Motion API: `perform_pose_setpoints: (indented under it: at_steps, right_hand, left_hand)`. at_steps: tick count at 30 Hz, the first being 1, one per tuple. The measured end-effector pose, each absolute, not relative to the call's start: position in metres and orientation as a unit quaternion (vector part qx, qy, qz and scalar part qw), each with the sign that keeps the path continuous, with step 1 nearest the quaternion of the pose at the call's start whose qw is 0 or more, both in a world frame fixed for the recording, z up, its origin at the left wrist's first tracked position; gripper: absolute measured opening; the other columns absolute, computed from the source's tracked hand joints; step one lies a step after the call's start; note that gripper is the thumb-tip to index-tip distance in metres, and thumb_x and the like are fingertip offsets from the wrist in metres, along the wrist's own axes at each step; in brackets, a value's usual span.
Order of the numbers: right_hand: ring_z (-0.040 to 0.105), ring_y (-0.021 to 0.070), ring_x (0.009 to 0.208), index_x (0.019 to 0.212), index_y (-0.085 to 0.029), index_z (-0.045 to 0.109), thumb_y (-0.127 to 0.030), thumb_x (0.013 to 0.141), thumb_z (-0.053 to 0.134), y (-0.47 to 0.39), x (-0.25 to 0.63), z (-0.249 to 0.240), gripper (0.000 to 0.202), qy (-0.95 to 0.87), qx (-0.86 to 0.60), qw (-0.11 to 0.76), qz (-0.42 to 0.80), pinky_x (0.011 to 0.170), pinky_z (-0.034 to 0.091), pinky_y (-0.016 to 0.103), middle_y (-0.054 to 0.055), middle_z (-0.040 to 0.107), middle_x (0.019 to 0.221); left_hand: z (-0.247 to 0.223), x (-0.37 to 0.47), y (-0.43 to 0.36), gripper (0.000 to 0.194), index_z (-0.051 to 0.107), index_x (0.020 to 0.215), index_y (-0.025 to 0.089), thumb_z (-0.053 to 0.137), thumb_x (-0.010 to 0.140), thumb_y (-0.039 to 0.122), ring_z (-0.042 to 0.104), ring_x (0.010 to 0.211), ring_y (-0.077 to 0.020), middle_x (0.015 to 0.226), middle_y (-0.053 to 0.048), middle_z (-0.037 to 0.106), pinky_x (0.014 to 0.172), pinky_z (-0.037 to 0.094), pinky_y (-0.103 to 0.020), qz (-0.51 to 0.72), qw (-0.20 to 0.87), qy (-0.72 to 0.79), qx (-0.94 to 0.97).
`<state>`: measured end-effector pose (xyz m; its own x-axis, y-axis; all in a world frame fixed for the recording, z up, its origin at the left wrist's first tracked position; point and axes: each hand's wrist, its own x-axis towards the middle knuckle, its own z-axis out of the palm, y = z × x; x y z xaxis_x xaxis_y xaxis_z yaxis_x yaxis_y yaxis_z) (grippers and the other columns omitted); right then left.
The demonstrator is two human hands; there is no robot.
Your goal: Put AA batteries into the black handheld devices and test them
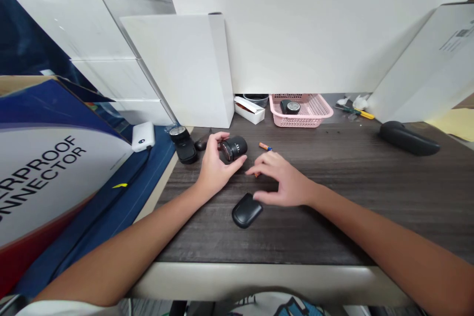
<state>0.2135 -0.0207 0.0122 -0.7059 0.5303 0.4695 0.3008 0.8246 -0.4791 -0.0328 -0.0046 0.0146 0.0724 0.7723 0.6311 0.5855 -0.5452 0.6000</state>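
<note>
left hand [217,165]: grip holding black cylinder [236,147] | right hand [283,180]: grip wide, near black cover [247,211]

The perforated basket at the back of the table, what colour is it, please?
The perforated basket is light pink, seen best in the head view.

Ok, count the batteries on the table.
2 in view: one battery just beyond the right hand, and a second battery partly hidden by that hand, only a bit of orange showing. More could be hidden under the hand.
</note>
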Motion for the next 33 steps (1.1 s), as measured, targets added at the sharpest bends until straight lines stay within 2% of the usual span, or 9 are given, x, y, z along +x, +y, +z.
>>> perform_pose_setpoints:
  at_steps: [3, 5, 8, 13, 17, 20, 25, 28, 33]
  right_hand:
    - [0.05, 0.0377, 0.138, 0.147, -0.028, 0.06, -0.062, 0.086, 0.08, -0.043, 0.202, 0.016, 0.073, -0.942, -0.184, 0.227, 0.165, 0.119, 0.037, 0.059, 0.015, 0.058, 0.146]
    - [0.044, 0.0397, 0.144, 0.139, -0.026, 0.066, -0.06, 0.09, 0.077, -0.051, 0.196, 0.017, 0.061, -0.954, -0.166, 0.202, 0.146, 0.121, 0.031, 0.062, 0.015, 0.058, 0.147]
    - [0.055, 0.0345, 0.129, 0.121, -0.022, 0.072, -0.059, 0.092, 0.076, -0.051, 0.194, 0.019, 0.047, -0.955, -0.158, 0.207, 0.143, 0.114, 0.041, 0.054, 0.014, 0.065, 0.132]
    - [0.062, 0.0252, 0.092, 0.118, -0.025, 0.071, -0.063, 0.086, 0.081, -0.034, 0.205, 0.025, 0.051, -0.893, -0.214, 0.342, 0.199, 0.086, 0.052, 0.041, 0.007, 0.066, 0.1]
    - [0.056, 0.0216, 0.079, 0.123, -0.025, 0.068, -0.054, 0.101, 0.063, -0.024, 0.215, 0.022, 0.036, -0.766, -0.322, 0.496, 0.252, 0.081, 0.052, 0.04, 0.003, 0.058, 0.087]
    - [0.06, 0.0218, 0.083, 0.138, -0.026, 0.06, -0.048, 0.105, 0.058, -0.023, 0.217, 0.018, 0.04, -0.726, -0.332, 0.528, 0.29, 0.081, 0.054, 0.039, 0.005, 0.062, 0.097]
    - [0.063, 0.0268, 0.11, 0.159, -0.03, 0.044, -0.04, 0.104, 0.058, -0.028, 0.217, 0.02, 0.058, -0.824, -0.23, 0.44, 0.273, 0.092, 0.057, 0.044, 0.011, 0.06, 0.132]
    - [0.06, 0.0305, 0.123, 0.153, -0.03, 0.051, -0.045, 0.104, 0.057, -0.028, 0.217, 0.022, 0.051, -0.827, -0.213, 0.438, 0.28, 0.094, 0.058, 0.047, 0.012, 0.058, 0.136]
    - [0.064, 0.0262, 0.124, 0.133, -0.028, 0.055, -0.042, 0.109, 0.053, -0.029, 0.208, 0.014, 0.028, -0.747, -0.264, 0.476, 0.382, 0.097, 0.06, 0.043, 0.01, 0.059, 0.137]
  left_hand:
    - [0.017, -0.034, -0.004, 0.066, 0.053, 0.138, 0.021, 0.085, 0.083, 0.038, 0.06, 0.123, -0.0274, 0.132, -0.01, 0.06, 0.107, 0.049, -0.043, 0.498, 0.091, 0.468, 0.724]
    - [0.018, -0.035, -0.004, 0.061, 0.059, 0.131, 0.021, 0.087, 0.081, 0.042, 0.063, 0.116, -0.0264, 0.126, -0.009, 0.064, 0.103, 0.051, -0.041, 0.512, 0.125, 0.478, 0.703]
    - [0.018, -0.034, -0.004, 0.048, 0.064, 0.115, 0.02, 0.086, 0.082, 0.048, 0.066, 0.097, -0.0208, 0.106, -0.004, 0.069, 0.089, 0.053, -0.034, 0.543, 0.233, 0.486, 0.644]
    - [0.016, -0.032, 0.002, 0.038, 0.063, 0.09, 0.018, 0.073, 0.092, 0.055, 0.061, 0.07, -0.0156, 0.075, 0.0, 0.065, 0.071, 0.051, -0.028, 0.567, 0.395, 0.462, 0.557]
    - [0.015, -0.029, 0.004, 0.05, 0.066, 0.084, 0.015, 0.06, 0.097, 0.063, 0.063, 0.061, -0.0169, 0.07, -0.005, 0.069, 0.059, 0.046, -0.028, 0.531, 0.505, 0.437, 0.521]
    - [0.017, -0.024, -0.002, 0.055, 0.068, 0.084, 0.014, 0.059, 0.096, 0.067, 0.063, 0.059, -0.0161, 0.072, -0.007, 0.071, 0.057, 0.047, -0.027, 0.487, 0.579, 0.404, 0.514]
    - [0.018, -0.016, -0.012, 0.049, 0.067, 0.09, 0.013, 0.064, 0.096, 0.061, 0.061, 0.056, -0.0144, 0.066, -0.004, 0.068, 0.055, 0.046, -0.023, 0.467, 0.62, 0.369, 0.511]
    - [0.017, -0.017, -0.01, 0.048, 0.067, 0.093, 0.012, 0.064, 0.096, 0.06, 0.062, 0.057, -0.0136, 0.07, -0.004, 0.069, 0.055, 0.048, -0.023, 0.483, 0.619, 0.365, 0.5]
    - [0.016, -0.02, -0.005, 0.047, 0.064, 0.1, 0.013, 0.073, 0.091, 0.059, 0.063, 0.056, -0.0115, 0.08, -0.004, 0.071, 0.053, 0.048, -0.021, 0.507, 0.61, 0.377, 0.479]
